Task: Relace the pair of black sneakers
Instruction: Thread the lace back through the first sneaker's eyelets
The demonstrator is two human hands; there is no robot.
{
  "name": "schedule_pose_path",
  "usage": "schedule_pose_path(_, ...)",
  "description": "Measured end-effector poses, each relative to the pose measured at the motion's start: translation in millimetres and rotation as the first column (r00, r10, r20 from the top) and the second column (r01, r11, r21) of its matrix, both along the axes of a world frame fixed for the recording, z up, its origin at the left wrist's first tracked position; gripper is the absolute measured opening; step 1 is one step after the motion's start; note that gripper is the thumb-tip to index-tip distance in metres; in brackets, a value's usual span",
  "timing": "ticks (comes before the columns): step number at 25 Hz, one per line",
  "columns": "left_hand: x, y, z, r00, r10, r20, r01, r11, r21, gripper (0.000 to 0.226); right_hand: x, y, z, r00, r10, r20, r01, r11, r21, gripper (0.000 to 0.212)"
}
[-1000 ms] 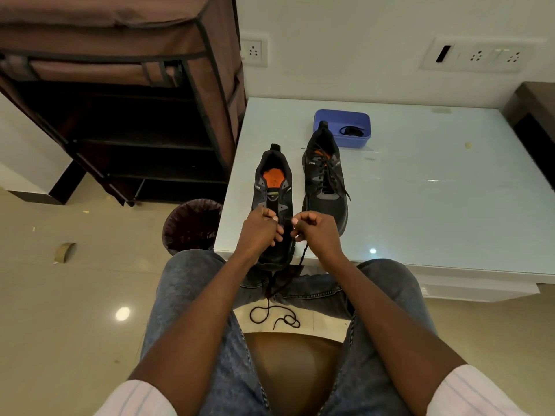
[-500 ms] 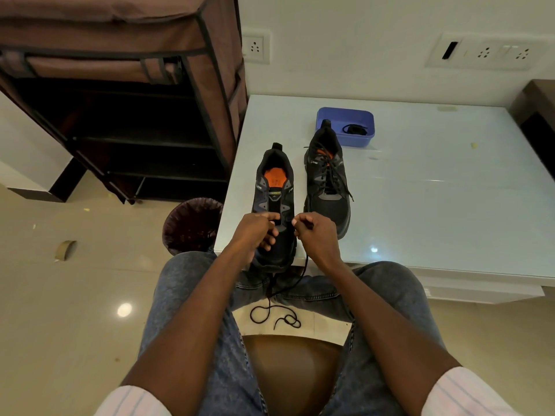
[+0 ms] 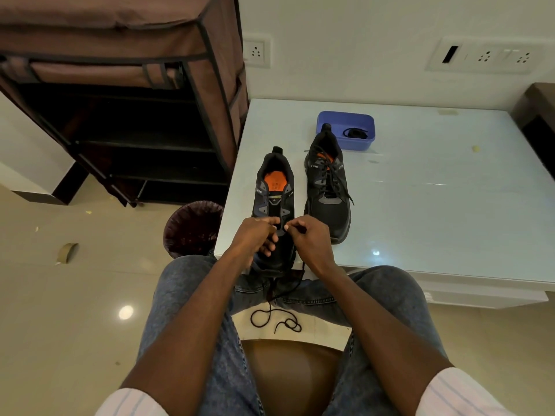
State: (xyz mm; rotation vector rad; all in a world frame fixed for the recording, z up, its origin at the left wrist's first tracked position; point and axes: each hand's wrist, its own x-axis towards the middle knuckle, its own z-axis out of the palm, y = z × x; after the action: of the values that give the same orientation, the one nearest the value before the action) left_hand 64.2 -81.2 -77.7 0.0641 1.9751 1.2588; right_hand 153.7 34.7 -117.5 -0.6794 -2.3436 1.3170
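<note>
Two black sneakers with orange insoles stand side by side on the white table (image 3: 435, 205), toes toward me. The left sneaker (image 3: 274, 190) has its upper eyelets bare; the right sneaker (image 3: 329, 187) is laced. Over the left sneaker's lower eyelets, my left hand (image 3: 255, 235) and my right hand (image 3: 309, 238) each pinch the black lace near its tongue. The lace (image 3: 274, 319) hangs off the table edge and coils on the floor between my knees. The toe of the left sneaker is partly hidden by my hands.
A blue tray (image 3: 345, 121) holding a coiled black lace sits behind the right sneaker. A dark waste bin (image 3: 192, 229) stands by the table's left edge, a brown fabric shoe rack (image 3: 120, 100) beyond it. A brown stool seat (image 3: 294, 373) lies below me.
Both hands have shifted slightly up the left sneaker toward the tongue, fingertips now closer together over the eyelets. The shoes and the tray have not moved.
</note>
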Motion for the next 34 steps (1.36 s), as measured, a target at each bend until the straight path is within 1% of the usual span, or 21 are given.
schedule_pose_path(2, 0.7, 1.1, -1.4, 0.997, -0.025, -0.066, 0.022, 0.999, -0.045, 0.035, -1.6, 2.6, -0.3, 1.000, 0.004, 0.012, -0.004, 1.000, -0.005, 0.013)
schedule_pose_path(4, 1.8, 1.6, -2.5, 0.985, -0.074, -0.155, 0.060, 0.994, -0.092, 0.033, -1.5, 2.9, -0.3, 1.000, -0.027, 0.006, 0.027, 0.998, -0.062, 0.015)
schedule_pose_path(6, 1.8, 1.8, -5.0, 0.978, -0.093, -0.185, 0.078, 0.993, -0.087, 0.029, -1.4, 2.9, 0.0, 0.998, -0.054, -0.017, 0.051, 0.988, -0.145, 0.012)
schedule_pose_path(8, 2.4, 1.5, -5.9, 0.972, -0.106, -0.208, 0.089, 0.992, -0.087, 0.024, -1.7, 1.7, -1.3, 0.999, -0.035, -0.019, 0.031, 0.985, -0.172, 0.008)
schedule_pose_path(10, 3.2, 3.4, -6.1, 0.942, -0.176, -0.285, 0.135, 0.978, -0.157, 0.018, -2.9, 3.4, -2.3, 1.000, -0.019, -0.008, 0.017, 0.978, -0.209, 0.008)
schedule_pose_path(13, 5.8, 6.8, -7.1, 0.864, -0.308, -0.398, 0.197, 0.935, -0.296, 0.013, -3.7, 5.3, -2.3, 1.000, -0.017, 0.015, 0.020, 0.969, -0.247, 0.008)
schedule_pose_path(15, 7.6, 7.8, -8.4, 0.824, -0.382, -0.419, 0.236, 0.903, -0.359, 0.009, -7.1, 3.2, 1.6, 0.999, -0.027, 0.038, 0.035, 0.973, -0.229, 0.013)
schedule_pose_path(17, 9.6, 8.0, -5.4, 0.805, -0.425, -0.413, 0.257, 0.879, -0.402, 0.014, -16.9, 4.3, 7.5, 0.994, -0.026, 0.103, 0.042, 0.988, -0.148, 0.030)
schedule_pose_path(18, 9.9, 7.6, -2.7, 0.809, -0.422, -0.410, 0.256, 0.880, -0.400, 0.017, -22.3, 5.8, 11.1, 0.990, -0.027, 0.141, 0.041, 0.994, -0.097, 0.034)
schedule_pose_path(20, 10.5, 4.9, 5.0, 0.816, -0.420, -0.397, 0.271, 0.885, -0.378, 0.020, -30.4, 8.9, 20.5, 0.981, -0.038, 0.192, 0.043, 0.999, -0.023, 0.029)
schedule_pose_path(22, 11.3, -0.8, 8.8, 0.776, -0.497, -0.388, 0.342, 0.849, -0.403, 0.020, -33.9, 10.2, 27.4, 0.970, -0.041, 0.239, 0.036, 0.999, 0.025, 0.027)
schedule_pose_path(24, 14.2, -10.8, 11.3, 0.732, -0.572, -0.371, 0.412, 0.804, -0.428, 0.020, -32.0, 11.4, 31.8, 0.964, -0.037, 0.264, 0.037, 0.999, 0.007, 0.031)
schedule_pose_path(26, 18.4, -21.2, 16.3, 0.740, -0.604, -0.296, 0.488, 0.785, -0.380, 0.023, -30.7, 16.0, 32.0, 0.959, -0.034, 0.282, 0.046, 0.998, -0.035, 0.034)
schedule_pose_path(27, 22.1, -28.7, 20.6, 0.759, -0.621, -0.195, 0.546, 0.770, -0.330, 0.023, -30.3, 16.8, 31.7, 0.957, -0.034, 0.287, 0.050, 0.998, -0.047, 0.034)
schedule_pose_path(28, 27.0, -34.8, 24.9, 0.747, -0.663, -0.049, 0.622, 0.723, -0.300, 0.023, -30.8, 17.9, 30.6, 0.957, -0.038, 0.287, 0.056, 0.997, -0.056, 0.035)
schedule_pose_path(29, 34.0, -41.4, 26.8, 0.679, -0.726, 0.109, 0.716, 0.622, -0.317, 0.023, -31.6, 18.7, 30.1, 0.956, -0.042, 0.289, 0.064, 0.996, -0.066, 0.036)
schedule_pose_path(30, 43.2, -46.2, 24.6, 0.565, -0.788, 0.245, 0.803, 0.458, -0.381, 0.023, -32.0, 18.7, 30.1, 0.954, -0.043, 0.296, 0.068, 0.995, -0.073, 0.038)
schedule_pose_path(31, 51.6, -50.1, 20.3, 0.456, -0.818, 0.350, 0.847, 0.277, -0.454, 0.024, -32.6, 18.8, 30.3, 0.951, -0.039, 0.308, 0.067, 0.995, -0.079, 0.040)
schedule_pose_path(32, 56.6, -52.4, 16.8, 0.399, -0.824, 0.402, 0.840, 0.152, -0.522, 0.026, -33.5, 19.3, 30.4, 0.946, -0.032, 0.323, 0.065, 0.994, -0.091, 0.042)
schedule_pose_path(33, 57.6, -53.6, 15.1, 0.417, -0.811, 0.410, 0.815, 0.133, -0.564, 0.028, -34.6, 20.1, 30.2, 0.942, -0.023, 0.335, 0.063, 0.992, -0.108, 0.043)
schedule_pose_path(34, 54.4, -51.9, 15.0, 0.492, -0.786, 0.375, 0.796, 0.231, -0.559, 0.030, -35.7, 21.2, 28.9, 0.940, -0.014, 0.341, 0.061, 0.990, -0.128, 0.044)
